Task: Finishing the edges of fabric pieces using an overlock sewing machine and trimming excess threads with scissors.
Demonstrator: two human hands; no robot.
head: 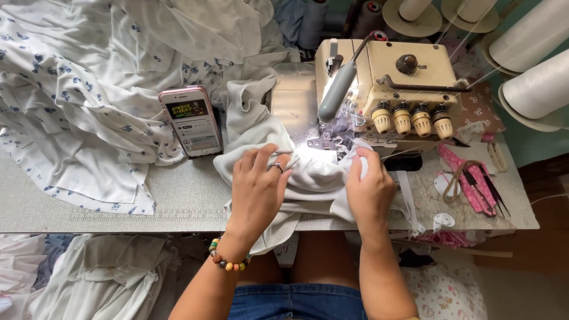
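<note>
A pale ribbed fabric piece lies under the presser foot of a cream overlock sewing machine. My left hand, with a ring and a beaded bracelet, rests flat on the fabric, fingers spread, to the left of the needle area. My right hand pinches a fold of the same fabric just in front of the machine's foot. The machine's lamp lights the cloth between my hands.
A pink phone with a lit screen leans on a heap of white flower-printed cloth at the left. Scissors and tweezers lie on pink cloth at the right. Large thread cones stand at the back right. More fabric hangs below the table edge.
</note>
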